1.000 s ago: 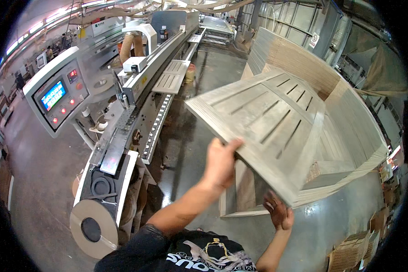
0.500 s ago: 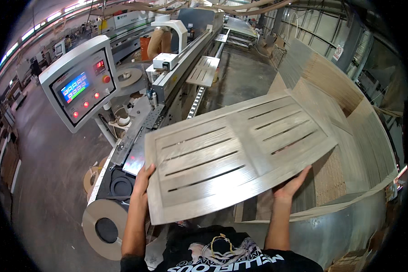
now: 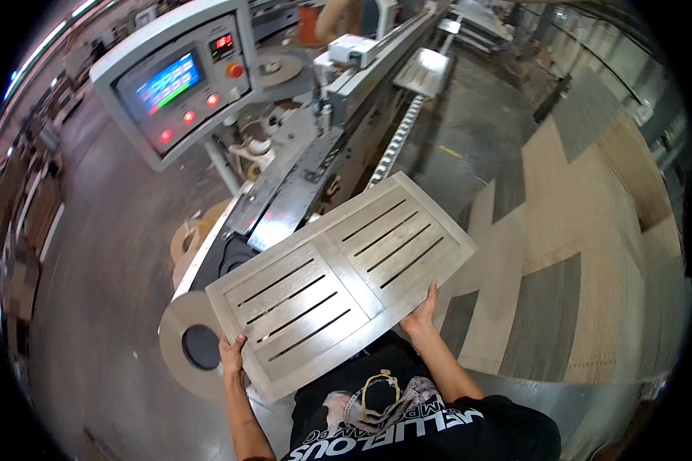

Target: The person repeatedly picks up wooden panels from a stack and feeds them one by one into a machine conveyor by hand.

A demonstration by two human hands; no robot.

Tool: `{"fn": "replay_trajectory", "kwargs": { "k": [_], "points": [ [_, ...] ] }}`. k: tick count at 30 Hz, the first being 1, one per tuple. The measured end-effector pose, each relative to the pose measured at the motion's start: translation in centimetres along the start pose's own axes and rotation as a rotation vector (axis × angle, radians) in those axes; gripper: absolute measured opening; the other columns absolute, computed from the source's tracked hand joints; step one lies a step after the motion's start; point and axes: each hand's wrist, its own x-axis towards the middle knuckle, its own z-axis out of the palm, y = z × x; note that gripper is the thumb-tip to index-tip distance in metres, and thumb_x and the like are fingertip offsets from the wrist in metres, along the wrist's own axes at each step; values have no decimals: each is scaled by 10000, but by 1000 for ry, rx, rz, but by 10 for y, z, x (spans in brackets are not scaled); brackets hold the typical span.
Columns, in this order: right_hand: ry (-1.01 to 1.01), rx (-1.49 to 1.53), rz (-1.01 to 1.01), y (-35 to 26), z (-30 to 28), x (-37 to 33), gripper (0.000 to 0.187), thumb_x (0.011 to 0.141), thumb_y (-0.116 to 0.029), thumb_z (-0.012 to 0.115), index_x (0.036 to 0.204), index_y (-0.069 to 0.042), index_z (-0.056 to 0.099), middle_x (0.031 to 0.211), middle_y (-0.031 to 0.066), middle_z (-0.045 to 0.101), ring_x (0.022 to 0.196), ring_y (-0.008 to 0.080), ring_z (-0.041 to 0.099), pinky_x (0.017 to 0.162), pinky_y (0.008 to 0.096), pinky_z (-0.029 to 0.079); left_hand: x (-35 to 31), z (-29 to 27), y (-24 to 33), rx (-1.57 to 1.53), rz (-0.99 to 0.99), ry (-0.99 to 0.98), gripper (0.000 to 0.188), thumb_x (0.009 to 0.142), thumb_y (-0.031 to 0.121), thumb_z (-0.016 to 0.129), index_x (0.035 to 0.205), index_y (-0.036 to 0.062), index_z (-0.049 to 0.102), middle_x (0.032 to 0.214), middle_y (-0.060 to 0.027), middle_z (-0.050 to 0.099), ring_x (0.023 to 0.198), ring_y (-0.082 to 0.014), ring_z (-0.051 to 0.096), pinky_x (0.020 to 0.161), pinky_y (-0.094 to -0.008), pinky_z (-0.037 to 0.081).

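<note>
Between my hands is a grey-brown wooden panel (image 3: 344,280) with a raised frame, a cross rail and two groups of narrow slots. It is tilted, its far corner up to the right, close in front of my black shirt. My left hand (image 3: 232,355) grips the short left edge with the thumb on top. My right hand (image 3: 420,311) holds the long near edge from below, its fingers mostly hidden under the panel. Just beyond the panel lies the metal bed (image 3: 284,219) of a long machine; a roll of edge tape (image 3: 178,311) lies beside my left hand.
A control box (image 3: 173,81) with a lit screen and red buttons stands at the upper left. A slotted chain track (image 3: 396,142) runs away along the machine, with another slotted panel (image 3: 423,73) farther down. Tall stacks of boards (image 3: 507,307) fill the right side.
The panel has come down and closer to my body, swung left toward the machine bed and more steeply angled. Both hands kept their hold. The view has shifted too.
</note>
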Motion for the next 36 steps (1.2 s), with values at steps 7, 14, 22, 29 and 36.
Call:
{"fn": "replay_trajectory", "kwargs": {
  "k": [7, 14, 22, 29, 36],
  "points": [
    [-56, -161, 268, 44, 5, 72, 822, 925, -657, 533, 1519, -111, 378, 1504, 116, 463, 1358, 367, 442, 1136, 535, 343, -38, -14, -35, -85, -5, 268, 483, 851, 196, 800, 1234, -26, 608, 1066, -83, 691, 955, -199, 639, 877, -333, 513],
    [-40, -268, 409, 55, 15, 135, 697, 931, -575, 581, 1431, -94, 505, 1429, 117, 547, 1305, 350, 503, 1108, 535, 376, -41, 19, -42, -47, -60, 433, 471, 812, 220, 836, 1171, -31, 662, 1030, -108, 715, 894, -209, 670, 821, -349, 540],
    [31, -298, 489, 76, 30, 188, 794, 868, -563, 691, 1446, -61, 483, 1407, 125, 562, 1274, 341, 528, 1078, 547, 399, -68, 43, -86, -19, -178, 595, 863, 842, 253, 812, 1484, -74, 337, 1352, -215, 554, 1138, -273, 596, 969, -360, 500],
    [301, -433, 507, 57, 81, 176, 968, 826, -542, 758, 1481, 42, 348, 1447, 195, 463, 1211, 338, 565, 1027, 529, 464, -149, 119, -28, 698, -55, 326, 1253, 673, 195, 904, 1570, -35, 60, 1497, -270, 400, 1338, -362, 457, 1097, -394, 412],
    [408, -524, 523, 44, 94, 172, 1048, 810, -591, 747, 1508, 61, 316, 1547, 204, 373, 1367, 316, 439, 1156, 514, 294, -148, 135, -10, 1042, -422, 306, 1283, 648, 176, 859, 1603, 124, 5, 1231, -243, 646, 1061, -411, 653, 905, -455, 532]
  ]
}}
